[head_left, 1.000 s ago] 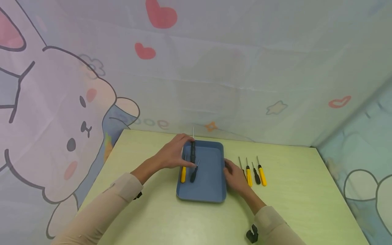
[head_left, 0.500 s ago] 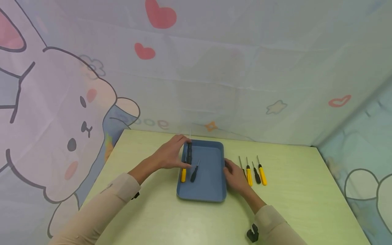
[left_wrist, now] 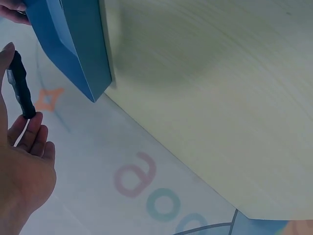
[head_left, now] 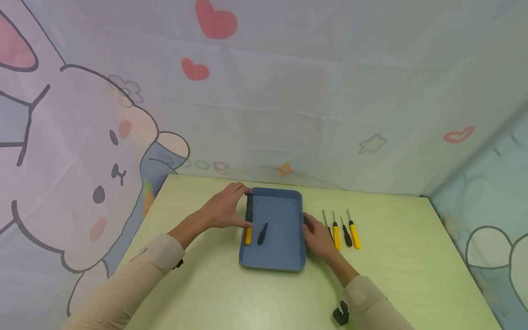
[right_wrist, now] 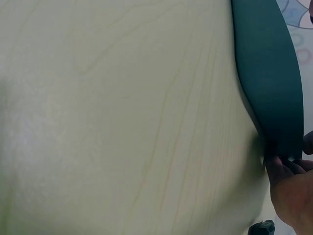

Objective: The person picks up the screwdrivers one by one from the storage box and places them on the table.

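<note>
My left hand (head_left: pixel 224 208) holds a black-handled screwdriver (head_left: pixel 249 207) between thumb and fingertips, one at each end of the handle, with the shaft pointing to the back wall. It is over the left side of a blue tray (head_left: pixel 282 250); the left wrist view shows the same black handle (left_wrist: pixel 20 85) in the fingers. In the tray are a yellow-handled screwdriver (head_left: pixel 248 236), partly covered by the thumb and held tool, and a small black screwdriver (head_left: pixel 262 234). My right hand (head_left: pixel 317 236) grips the tray's right wall, also seen as the tray side (right_wrist: pixel 274 88).
Right of the tray several screwdrivers lie in a row on the pale table (head_left: pixel 396 266), among them a yellow one (head_left: pixel 354 236) and a black one (head_left: pixel 346 237). Behind the table hangs a printed cloth (head_left: pixel 288 114).
My left hand has moved a little to the left with the black screwdriver, from over the tray's inside toward its left edge. My right hand has stayed on the tray.
</note>
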`<control>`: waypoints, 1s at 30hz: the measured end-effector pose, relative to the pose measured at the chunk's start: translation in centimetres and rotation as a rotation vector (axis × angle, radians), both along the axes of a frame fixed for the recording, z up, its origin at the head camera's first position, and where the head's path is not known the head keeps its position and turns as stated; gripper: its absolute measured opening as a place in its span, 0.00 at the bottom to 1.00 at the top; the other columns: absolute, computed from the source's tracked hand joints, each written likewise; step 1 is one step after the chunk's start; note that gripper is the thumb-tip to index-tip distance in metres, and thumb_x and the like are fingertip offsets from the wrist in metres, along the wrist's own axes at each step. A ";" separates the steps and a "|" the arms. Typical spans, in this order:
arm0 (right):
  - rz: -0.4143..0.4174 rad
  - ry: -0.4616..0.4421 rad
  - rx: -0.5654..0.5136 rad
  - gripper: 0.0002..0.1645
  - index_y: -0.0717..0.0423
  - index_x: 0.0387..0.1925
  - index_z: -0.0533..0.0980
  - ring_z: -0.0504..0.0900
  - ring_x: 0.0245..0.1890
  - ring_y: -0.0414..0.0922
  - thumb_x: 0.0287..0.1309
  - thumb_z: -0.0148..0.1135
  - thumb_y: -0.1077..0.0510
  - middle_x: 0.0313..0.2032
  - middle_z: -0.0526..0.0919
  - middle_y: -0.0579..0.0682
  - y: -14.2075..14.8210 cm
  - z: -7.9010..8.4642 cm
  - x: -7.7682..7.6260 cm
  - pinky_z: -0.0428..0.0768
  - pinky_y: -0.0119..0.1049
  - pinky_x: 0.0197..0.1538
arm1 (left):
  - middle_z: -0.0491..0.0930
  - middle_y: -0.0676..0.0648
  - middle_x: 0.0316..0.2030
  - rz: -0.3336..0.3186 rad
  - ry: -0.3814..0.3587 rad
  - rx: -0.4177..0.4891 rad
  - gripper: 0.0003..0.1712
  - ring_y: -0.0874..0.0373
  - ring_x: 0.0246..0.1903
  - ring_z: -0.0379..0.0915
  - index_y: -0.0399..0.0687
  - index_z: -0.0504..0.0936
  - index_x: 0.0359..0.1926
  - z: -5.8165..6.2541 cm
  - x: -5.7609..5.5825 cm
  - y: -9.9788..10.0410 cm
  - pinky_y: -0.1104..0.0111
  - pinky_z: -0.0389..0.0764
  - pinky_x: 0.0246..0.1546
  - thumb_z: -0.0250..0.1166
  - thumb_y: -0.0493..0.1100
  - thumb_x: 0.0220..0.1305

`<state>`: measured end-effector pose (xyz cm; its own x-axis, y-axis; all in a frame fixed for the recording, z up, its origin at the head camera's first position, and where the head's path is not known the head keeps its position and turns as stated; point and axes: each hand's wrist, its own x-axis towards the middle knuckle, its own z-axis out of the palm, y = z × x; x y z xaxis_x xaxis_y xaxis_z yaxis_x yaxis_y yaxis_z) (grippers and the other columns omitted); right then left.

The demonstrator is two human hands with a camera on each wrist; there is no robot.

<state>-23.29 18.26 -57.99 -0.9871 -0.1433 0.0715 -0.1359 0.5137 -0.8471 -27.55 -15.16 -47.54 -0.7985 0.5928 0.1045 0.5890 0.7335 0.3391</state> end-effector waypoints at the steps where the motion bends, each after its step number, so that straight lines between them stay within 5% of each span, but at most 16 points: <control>1: 0.001 0.001 -0.001 0.30 0.69 0.76 0.66 0.73 0.72 0.61 0.79 0.53 0.63 0.72 0.73 0.66 0.0 0.0 0.0 0.72 0.57 0.73 | 0.72 0.46 0.66 0.002 0.004 -0.002 0.55 0.48 0.70 0.66 0.45 0.72 0.73 -0.1 0.0 -0.1 0.53 0.78 0.66 0.82 0.67 0.51; 30: -0.022 0.003 0.008 0.30 0.67 0.75 0.67 0.74 0.71 0.61 0.78 0.54 0.62 0.71 0.74 0.65 -0.1 0.0 0.0 0.73 0.57 0.73 | 0.73 0.43 0.64 0.029 0.028 -0.046 0.53 0.46 0.66 0.69 0.43 0.73 0.71 -2.2 -0.9 -3.0 0.51 0.80 0.64 0.84 0.61 0.50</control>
